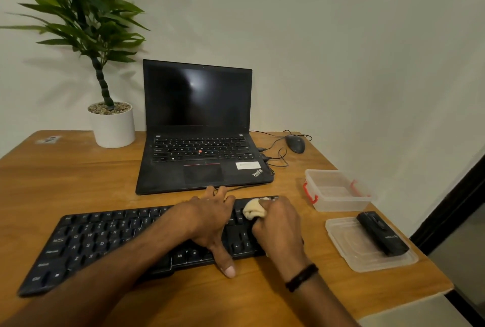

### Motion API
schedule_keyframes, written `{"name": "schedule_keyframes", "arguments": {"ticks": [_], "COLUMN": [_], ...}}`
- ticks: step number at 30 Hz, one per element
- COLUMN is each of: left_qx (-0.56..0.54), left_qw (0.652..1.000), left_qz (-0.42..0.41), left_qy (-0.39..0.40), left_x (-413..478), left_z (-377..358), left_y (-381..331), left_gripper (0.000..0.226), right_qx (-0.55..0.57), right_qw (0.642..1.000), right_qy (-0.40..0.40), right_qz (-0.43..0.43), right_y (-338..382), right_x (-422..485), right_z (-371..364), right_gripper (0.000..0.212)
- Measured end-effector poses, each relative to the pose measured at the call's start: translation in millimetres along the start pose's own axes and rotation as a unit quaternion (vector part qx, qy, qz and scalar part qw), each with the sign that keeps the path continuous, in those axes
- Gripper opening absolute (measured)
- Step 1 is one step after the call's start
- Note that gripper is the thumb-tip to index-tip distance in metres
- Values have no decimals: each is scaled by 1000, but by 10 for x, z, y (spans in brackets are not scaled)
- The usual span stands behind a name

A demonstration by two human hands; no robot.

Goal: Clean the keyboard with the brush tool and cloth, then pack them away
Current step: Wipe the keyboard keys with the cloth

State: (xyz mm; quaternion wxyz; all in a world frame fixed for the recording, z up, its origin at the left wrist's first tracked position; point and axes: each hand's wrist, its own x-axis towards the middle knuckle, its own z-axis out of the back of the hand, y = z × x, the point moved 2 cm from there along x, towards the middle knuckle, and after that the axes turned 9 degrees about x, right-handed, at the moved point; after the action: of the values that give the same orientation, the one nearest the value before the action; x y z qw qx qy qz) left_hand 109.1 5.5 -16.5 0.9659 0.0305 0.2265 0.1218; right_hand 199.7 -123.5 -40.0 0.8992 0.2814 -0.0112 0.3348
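Low at centre frame, the right hand (278, 224) has its grip clamped on a cloth (253, 211) at the right end of the keyboard (99, 237); the left hand (210, 219) lies spread on the keys, grip apart. Lower right, the brush (381, 233) rests on a lid (346, 249).

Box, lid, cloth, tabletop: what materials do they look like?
Box: clear glossy plastic, see-through walls, red clips. Lid: same clear plastic. Cloth: soft cream fabric, bunched into folds. Tabletop: wood or wood-look laminate, visible grain, slight sheen.
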Motion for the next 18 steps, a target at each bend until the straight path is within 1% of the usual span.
{"name": "schedule_keyframes", "arguments": {"ticks": [3,6,8,11,12,13,15,16,17,18], "left_qx": [6,0,-3,-5,-4,-5,-9,-11,-11,-12], "left_qw": [1000,1000,1000,1000,1000,1000,1000,1000,1000,1000], "left_qz": [-2,3,5,3,4,5,7,9,10,9], "left_qy": [-6,-6,-9,-7,-7,-5,-3,-3,-3,-2], "left_x": [-27,-11,3,-6,-13,-21,-16,-6,0,5], "left_z": [7,-6,-14,-36,-36,-31,-1,24,38,44], "left_y": [14,26,37,30,28,17,-6,-12,-10,-3], "left_gripper": [145,148,148,147,147,146,147,148,148,149], "right_qx": [-3,5,5,34,41,43,33,26,30,47], "right_qw": [1000,1000,999,988,987,990,999,999,999,999], "right_qy": [3,11,13,76,94,87,14,-22,-33,-9], "right_qz": [27,17,44,129,127,104,20,-5,-4,22], "right_y": [49,15,22,-3,-53,-113,-220,-238,-198,-125], "right_x": [409,664,624,347,304,313,416,448,439,388], "right_z": [-109,-137,-119,-101,-66,-17,100,134,132,102], "right_gripper": [25,19,23,37,40,40,34,31,31,33]}}
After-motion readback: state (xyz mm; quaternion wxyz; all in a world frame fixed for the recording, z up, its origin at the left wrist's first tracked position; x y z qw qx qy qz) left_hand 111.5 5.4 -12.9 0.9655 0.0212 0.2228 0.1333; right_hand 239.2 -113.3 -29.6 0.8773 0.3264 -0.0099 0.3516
